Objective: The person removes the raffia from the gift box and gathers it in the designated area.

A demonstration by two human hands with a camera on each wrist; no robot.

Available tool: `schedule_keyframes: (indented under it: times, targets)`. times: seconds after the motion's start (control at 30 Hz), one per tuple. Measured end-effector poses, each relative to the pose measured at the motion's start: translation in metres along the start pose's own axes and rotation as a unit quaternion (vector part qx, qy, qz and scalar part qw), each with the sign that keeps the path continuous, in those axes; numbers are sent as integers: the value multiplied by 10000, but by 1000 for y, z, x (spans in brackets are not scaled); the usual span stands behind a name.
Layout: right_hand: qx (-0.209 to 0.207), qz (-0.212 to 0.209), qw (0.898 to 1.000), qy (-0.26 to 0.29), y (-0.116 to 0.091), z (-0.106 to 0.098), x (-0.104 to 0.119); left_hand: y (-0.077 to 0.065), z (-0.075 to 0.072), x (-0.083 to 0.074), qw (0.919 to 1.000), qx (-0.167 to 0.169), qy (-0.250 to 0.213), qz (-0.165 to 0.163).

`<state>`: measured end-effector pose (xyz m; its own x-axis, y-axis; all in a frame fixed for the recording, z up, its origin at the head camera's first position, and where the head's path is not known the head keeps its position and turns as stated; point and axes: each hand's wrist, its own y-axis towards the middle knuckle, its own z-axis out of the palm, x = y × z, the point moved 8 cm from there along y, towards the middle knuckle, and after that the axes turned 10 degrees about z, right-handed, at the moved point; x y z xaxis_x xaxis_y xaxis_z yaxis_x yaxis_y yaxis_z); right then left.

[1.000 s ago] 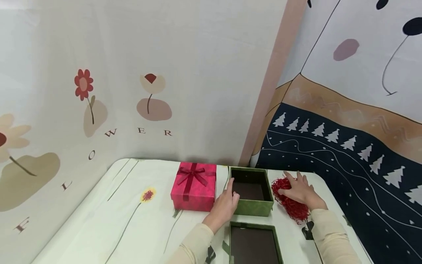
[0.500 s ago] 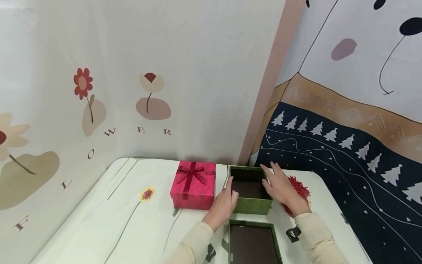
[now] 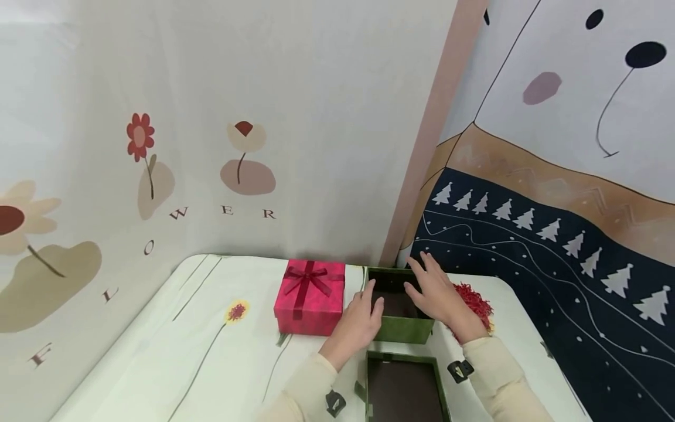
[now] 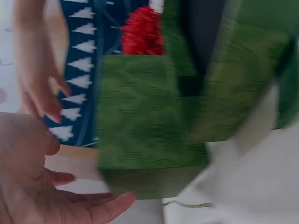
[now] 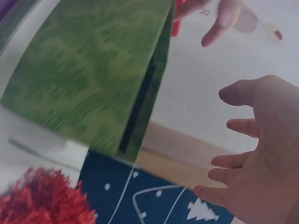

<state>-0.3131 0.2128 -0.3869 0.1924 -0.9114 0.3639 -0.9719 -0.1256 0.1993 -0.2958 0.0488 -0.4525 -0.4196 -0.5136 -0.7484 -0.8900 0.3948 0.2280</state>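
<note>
An open green textured cardboard box (image 3: 402,328) with a dark brown inside stands on the counter (image 3: 211,351), which is covered with a pale flower-print cloth. The left hand (image 3: 360,321) rests against the box's left wall, thumb at the rim, its fingers (image 4: 100,211) straight and relaxed along the side rather than curled round it. The right hand (image 3: 435,293) is spread over the box's right rim, its fingers (image 5: 219,175) open and apart; whether the palm actually touches the wall cannot be told. Just to the right of the box, partly behind the right hand, lies a heap of red shredded paper filler (image 3: 474,302). Touching or nearly touching the left hand's far side sits a closed magenta gift box (image 3: 310,298) tied with a dark red ribbon bow. Nearer the person, just in front of the green box, lies a matching green lid (image 3: 403,387), turned inside up. Both forearms wear cream sleeves (image 3: 498,375)
</note>
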Motion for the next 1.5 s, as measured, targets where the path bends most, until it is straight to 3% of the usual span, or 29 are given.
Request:
schedule_keyframes:
  times: [0.17, 0.37, 0.5, 0.6, 0.73, 0.9, 1.03, 1.23, 1.5]
  targets:
    - [40, -260, 9995, 152, 11, 8, 30, -3, -40, -2, 9994, -179, -276, -118]
    - [672, -278, 9951, 663, 20, 33, 68, -10, -103, 12, 9952, -970, -5, 162]
    - [999, -72, 9893, 1061, 23, 45, 96, -17, -143, 47, 9848, -1700, 346, 101]
    - [1277, 191, 9812, 1433, 27, 59, 110, -25, -163, 82, 9766, -2037, 554, -406]
    - [1520, 662, 9650, 2033, 33, 80, 114, -37, -165, 122, 9749, -1812, 504, -1192]
    - [1743, 1443, 9396, 2570, 37, 106, 104, -44, -153, 146, 9774, -1372, 83, -1605]
    - [1962, 1837, 9260, 2652, 37, 118, 97, -44, -152, 152, 9751, -1315, -145, -1781]
    - [2028, 2004, 9089, 3043, 40, 121, 93, -38, -151, 157, 9683, -1354, -439, -2055]
    - [1858, 2289, 8940, 3373, 45, 125, 86, -35, -152, 156, 9675, -1337, -637, -2052]
